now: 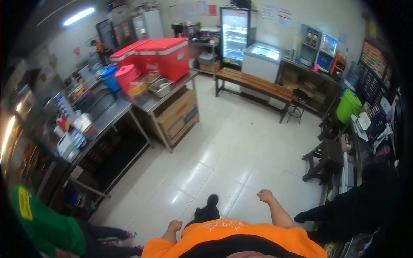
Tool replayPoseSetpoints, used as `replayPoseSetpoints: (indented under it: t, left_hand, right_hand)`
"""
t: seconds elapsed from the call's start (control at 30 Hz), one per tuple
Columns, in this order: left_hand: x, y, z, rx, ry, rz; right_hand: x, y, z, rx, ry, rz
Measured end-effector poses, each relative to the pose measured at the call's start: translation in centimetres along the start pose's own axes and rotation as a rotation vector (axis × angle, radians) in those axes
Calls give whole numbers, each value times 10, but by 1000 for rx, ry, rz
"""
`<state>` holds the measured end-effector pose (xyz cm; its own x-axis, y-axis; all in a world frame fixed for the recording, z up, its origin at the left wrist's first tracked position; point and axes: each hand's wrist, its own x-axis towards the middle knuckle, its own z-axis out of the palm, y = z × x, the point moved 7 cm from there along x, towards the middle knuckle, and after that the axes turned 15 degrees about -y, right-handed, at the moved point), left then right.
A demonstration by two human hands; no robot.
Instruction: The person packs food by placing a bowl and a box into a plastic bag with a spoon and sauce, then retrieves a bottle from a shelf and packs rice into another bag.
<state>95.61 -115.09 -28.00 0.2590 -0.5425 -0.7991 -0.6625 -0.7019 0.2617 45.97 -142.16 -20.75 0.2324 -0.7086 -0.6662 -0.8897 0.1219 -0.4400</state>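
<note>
My left hand (174, 225) hangs low beside my orange shirt (223, 228), loosely curled, with nothing seen in it. Further forward over the floor is my right hand (265, 196). Its fingers are bent in toward the palm, and no object shows in them. Neither hand touches a table or any goods. Between them one dark shoe (212, 200) is out in front on the tiles.
Steel tables on the left carry red coolers (161, 58) and buckets. A wooden bench (254, 86) and a chest freezer (261, 62) stand ahead. Stools (325, 159) line the right. A person in green (47, 223) is at left, one in black (357, 206) at right.
</note>
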Motion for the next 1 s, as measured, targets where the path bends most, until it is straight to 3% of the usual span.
replayPoseSetpoints:
  t: [0.03,0.07,0.1,0.13,0.17,0.3,0.33,0.37,0.4,0.47,0.53,0.67,0.73,0.8,0.87,0.93,1.0]
  left_hand:
    - [1,19,-10,18,-162,-85]
    - [4,41,-24,83,-205,64]
    - [5,62,-38,142,-242,215]
    - [13,73,-46,245,-165,602]
    - [44,85,-69,280,-166,616]
    - [226,170,-153,234,-339,18]
    - [246,190,-160,210,-382,-138]
    - [207,271,-225,323,-226,51]
    - [268,307,-239,502,-333,14]
    - [310,415,-297,566,-30,309]
    - [280,527,-363,319,98,376]
    - [327,657,-420,158,135,528]
    - [351,687,-433,91,156,531]
    - [395,682,-419,248,78,408]
    - [429,669,-400,487,-147,281]
    - [448,648,-395,440,-211,170]
    - [452,623,-399,180,-134,78]
  right_hand:
    - [14,0,-24,66,47,23]
    - [26,-4,-49,134,98,41]
    - [40,-2,-68,153,120,48]
    - [51,7,-83,100,149,132]
    - [67,23,-91,55,173,220]
    - [118,81,-87,-119,-210,367]
    - [117,84,-99,-54,-171,434]
    - [107,82,-102,11,-144,499]
    - [98,78,-105,26,-154,515]
    - [102,72,-117,170,-34,582]
    - [123,69,-136,258,-32,622]
    - [213,67,-214,266,-67,618]
    - [272,62,-276,220,-84,590]
    - [337,45,-356,125,-91,553]
    - [411,13,-445,-57,-102,484]
    - [542,12,-515,-573,-150,143]
    - [640,-1,-599,-511,-169,170]
